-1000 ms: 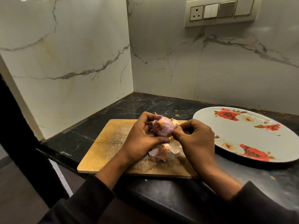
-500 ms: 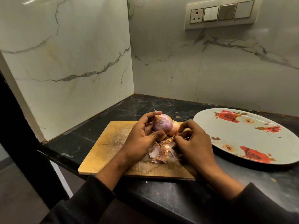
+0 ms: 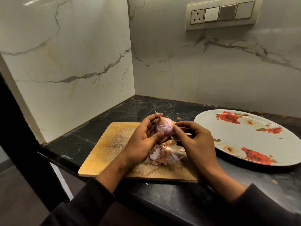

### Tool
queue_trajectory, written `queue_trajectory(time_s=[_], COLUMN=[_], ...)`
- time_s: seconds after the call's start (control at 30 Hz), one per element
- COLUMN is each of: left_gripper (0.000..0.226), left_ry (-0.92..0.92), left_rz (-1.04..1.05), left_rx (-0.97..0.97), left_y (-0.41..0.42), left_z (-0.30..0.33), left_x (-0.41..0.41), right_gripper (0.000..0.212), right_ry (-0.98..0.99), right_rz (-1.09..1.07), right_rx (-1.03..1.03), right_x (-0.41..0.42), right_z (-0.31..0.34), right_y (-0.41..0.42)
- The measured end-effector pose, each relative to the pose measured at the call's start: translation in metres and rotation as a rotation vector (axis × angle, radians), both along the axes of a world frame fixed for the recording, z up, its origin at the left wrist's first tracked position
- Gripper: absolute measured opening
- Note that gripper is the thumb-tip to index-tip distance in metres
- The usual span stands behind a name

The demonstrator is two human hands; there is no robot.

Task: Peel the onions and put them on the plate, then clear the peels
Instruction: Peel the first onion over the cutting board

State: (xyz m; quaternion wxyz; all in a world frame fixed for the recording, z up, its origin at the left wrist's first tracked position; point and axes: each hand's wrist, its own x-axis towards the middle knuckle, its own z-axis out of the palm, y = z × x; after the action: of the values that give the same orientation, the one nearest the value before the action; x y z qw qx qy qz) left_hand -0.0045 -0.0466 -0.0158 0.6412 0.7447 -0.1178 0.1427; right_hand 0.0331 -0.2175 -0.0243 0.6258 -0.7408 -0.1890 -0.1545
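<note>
Around the work: wooden board [image 3: 107, 149] on a dark counter [image 3: 162, 198], pile of peels [image 3: 160, 154] on the board below the hands, flowered plate [image 3: 254, 137] to the right, apart from the board. A few brown flecks on the counter beyond the board. Nothing between camera and hands except the dark sleeves [image 3: 84, 204] low in view.

Left hand [image 3: 140, 142] curled round the onion [image 3: 163, 127], thumb pressed against its lower front, fingers wrapped behind. Onion held up above the board, over the peels, pale purple with a scrap of brown skin at the top. Right hand [image 3: 193, 141] with bent fingers, fingertips pinching at the onion's right side.

Hard to make out: exactly what the right fingertips grip, whether loose skin or the bulb itself. Far side of the onion hidden by the left fingers. Right part of the board covered by the right wrist and hand. Plate cut off at the right edge. Possibly something pale behind the right hand; cannot tell what.

Counter black stone, scuffed, set in a corner. Walls of white marble with grey veins. Switch panel [image 3: 221, 13] with a socket high on the right wall. Dark post at far left, floor below it.
</note>
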Motion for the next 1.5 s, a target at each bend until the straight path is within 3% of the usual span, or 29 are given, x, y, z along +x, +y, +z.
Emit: queue_trajectory(time_s=[0.27, 0.77, 1.03, 1.5], left_gripper=[0.052, 0.053, 0.053, 0.064], left_ry=[0.007, -0.026, -0.035, -0.019], left_rz=[0.016, 0.052, 0.051, 0.017], left_rx=[0.044, 0.087, 0.118, 0.071], left_y=[0.0, 0.001, -0.002, -0.002], left_z=[0.0, -0.001, -0.001, 0.0], left_x=[0.001, 0.001, 0.0, 0.001], right_gripper=[0.019, 0.008, 0.004, 0.007], right_ry=[-0.038, -0.188, -0.248, -0.116], right_rz=[-0.04, -0.09, -0.217, -0.167], right_rx=[0.02, -0.223, -0.282, -0.088], right_x=[0.001, -0.005, -0.011, -0.009], right_z=[-0.002, 0.01, 0.007, 0.004], right_y=[-0.001, -0.001, 0.007, 0.008])
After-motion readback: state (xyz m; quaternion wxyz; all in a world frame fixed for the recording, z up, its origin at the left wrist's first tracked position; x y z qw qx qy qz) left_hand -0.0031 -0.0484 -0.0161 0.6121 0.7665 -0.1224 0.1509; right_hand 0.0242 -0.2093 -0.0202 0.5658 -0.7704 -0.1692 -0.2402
